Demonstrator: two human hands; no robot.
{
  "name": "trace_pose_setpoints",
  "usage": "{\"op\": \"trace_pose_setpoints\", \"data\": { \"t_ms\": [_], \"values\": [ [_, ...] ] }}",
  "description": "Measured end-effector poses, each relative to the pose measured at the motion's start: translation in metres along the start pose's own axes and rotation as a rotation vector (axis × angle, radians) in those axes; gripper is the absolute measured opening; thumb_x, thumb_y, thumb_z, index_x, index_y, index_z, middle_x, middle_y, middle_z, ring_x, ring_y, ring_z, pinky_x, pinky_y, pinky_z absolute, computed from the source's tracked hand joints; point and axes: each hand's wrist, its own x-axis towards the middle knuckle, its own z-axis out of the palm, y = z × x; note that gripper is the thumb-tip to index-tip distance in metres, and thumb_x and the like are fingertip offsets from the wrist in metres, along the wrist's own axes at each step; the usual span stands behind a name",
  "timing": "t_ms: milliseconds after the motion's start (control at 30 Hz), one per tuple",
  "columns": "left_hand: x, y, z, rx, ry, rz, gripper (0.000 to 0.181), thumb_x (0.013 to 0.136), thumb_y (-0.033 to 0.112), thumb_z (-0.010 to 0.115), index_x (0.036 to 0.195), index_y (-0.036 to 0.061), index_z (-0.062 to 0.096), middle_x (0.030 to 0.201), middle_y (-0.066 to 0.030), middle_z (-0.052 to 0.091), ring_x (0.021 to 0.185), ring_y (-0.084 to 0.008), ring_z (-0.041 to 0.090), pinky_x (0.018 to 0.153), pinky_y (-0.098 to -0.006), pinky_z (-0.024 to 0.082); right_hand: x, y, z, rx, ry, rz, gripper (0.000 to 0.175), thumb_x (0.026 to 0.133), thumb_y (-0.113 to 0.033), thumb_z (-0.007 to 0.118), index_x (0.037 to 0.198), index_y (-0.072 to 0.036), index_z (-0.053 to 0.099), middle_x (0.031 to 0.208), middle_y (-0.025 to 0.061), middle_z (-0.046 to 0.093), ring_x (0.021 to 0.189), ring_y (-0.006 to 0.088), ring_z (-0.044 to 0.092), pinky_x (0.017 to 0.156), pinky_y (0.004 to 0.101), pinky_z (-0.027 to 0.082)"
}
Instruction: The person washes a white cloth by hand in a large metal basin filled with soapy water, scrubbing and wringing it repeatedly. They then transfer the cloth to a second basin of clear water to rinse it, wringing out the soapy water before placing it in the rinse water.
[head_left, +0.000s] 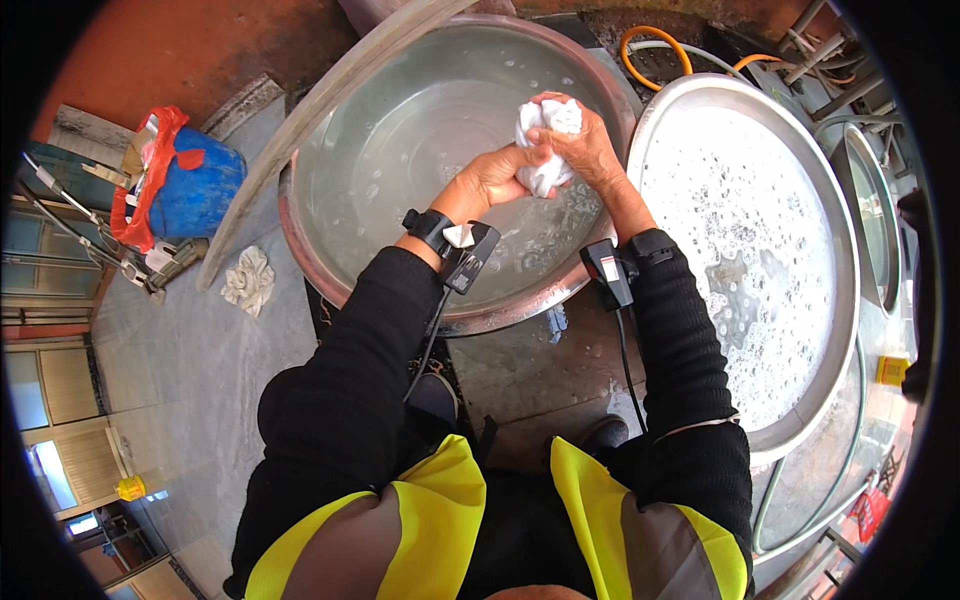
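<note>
A bunched white cloth (546, 169) is squeezed between my two hands above a large round metal basin (300, 251). My left hand (499, 174) grips its lower left side, while my right hand (589, 142) wraps around its upper right. Cloudy water (390, 187) with scattered bubbles fills the basin below. To the right stands a second wide metal basin (840, 225), holding water covered in white suds (780, 195). A strapped device with a cable sits at each of my wrists.
A long wooden board (300, 139) leans across the first basin's left side. Beyond it are a blue bucket (199, 184) of rubbish and a crumpled cloth (250, 281) on the floor. An orange hose (626, 56) lies behind; a green hose (847, 457) runs along the right.
</note>
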Motion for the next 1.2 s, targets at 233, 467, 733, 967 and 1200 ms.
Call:
{"op": "trace_pose_setpoints", "data": {
  "t_ms": [233,467,733,967,1200],
  "values": [
    [0.002,-0.003,0.009,0.075,0.053,-0.109,0.037,0.066,0.011,0.069,0.098,0.0049,0.053,0.086,-0.0085,0.058,0.070,-0.0198,0.060,0.043,-0.0239,0.044,0.003,-0.020,-0.019,0.384,-0.414,0.041,0.084,0.058,-0.011,0.075,0.131,-0.010,0.035,0.112,0.0100,0.054,0.096,0.0154,0.052,0.084,0.0287,0.042],
    [0.005,-0.002,0.017,0.204,0.044,-0.197,0.029,0.063,0.012,0.069,0.088,0.0069,0.057,0.079,-0.0050,0.059,0.061,-0.0128,0.057,0.038,-0.0226,0.038,0.002,-0.022,-0.023,0.323,-0.424,0.167,0.032,0.062,-0.013,0.073,0.090,-0.003,0.062,0.081,0.0050,0.062,0.068,0.0124,0.056,0.065,0.0248,0.045],
    [0.015,-0.019,0.020,0.722,0.427,-0.149,0.030,0.058,0.006,0.068,0.086,0.0031,0.059,0.078,-0.0046,0.060,0.072,-0.0149,0.058,0.060,-0.0291,0.046,-0.010,0.014,0.009,-0.245,0.162,0.325,0.029,0.065,-0.018,0.061,0.086,0.002,0.061,0.068,0.0145,0.061,0.061,0.0211,0.058,0.061,0.0320,0.046],
    [0.022,-0.032,0.025,1.503,0.641,-0.165,0.040,0.060,0.013,0.067,0.096,-0.0004,0.055,0.087,-0.0179,0.062,0.082,-0.0304,0.061,0.070,-0.0357,0.047,-0.016,0.040,0.018,-0.209,0.404,0.398,0.029,0.066,-0.016,0.061,0.088,0.002,0.061,0.070,0.0133,0.062,0.064,0.0201,0.060,0.062,0.0307,0.047],
    [0.014,-0.011,0.037,1.610,0.684,0.210,0.069,0.063,0.012,0.062,0.124,0.0117,0.030,0.088,-0.0242,0.059,0.085,-0.0400,0.057,0.074,-0.0431,0.046,-0.011,0.033,0.005,0.597,0.292,0.385,0.022,0.072,-0.011,0.064,0.089,0.002,0.057,0.081,0.0072,0.059,0.074,0.0173,0.057,0.063,0.0309,0.046]
  ]
}}
